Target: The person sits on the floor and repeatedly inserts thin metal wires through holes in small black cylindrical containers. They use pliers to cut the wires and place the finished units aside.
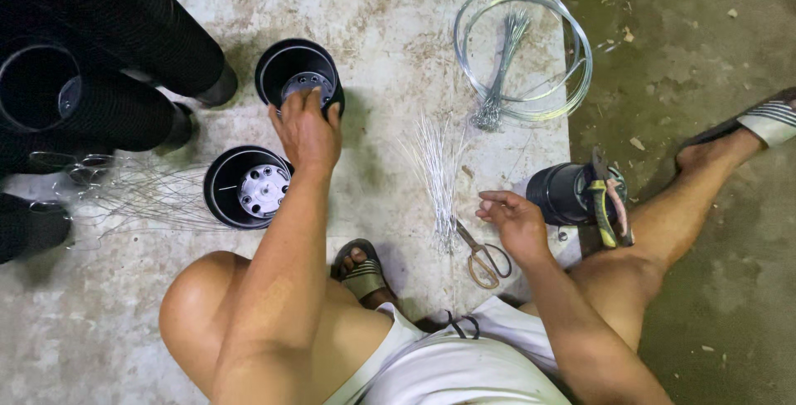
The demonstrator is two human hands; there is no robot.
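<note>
My left hand [307, 130] grips the near rim of a black plastic pot [288, 67] standing on the concrete floor. A second black pot [225, 181] with a pale perforated bottom stands just left of my forearm. My right hand [516, 221] hovers low over the floor with fingers loosely curled, holding nothing, between a bundle of cut wire pieces [437, 174] and a black pot lying on its side [564, 193]. Scissors [482, 257] lie right below that hand.
Long stacks of black pots [116, 48] lie at the upper left, with wire hooks [141, 194] spread beside them. A coil of wire [524, 50] lies at the top. Pliers [605, 206] rest on the tipped pot. My sandalled feet [362, 272] flank the work.
</note>
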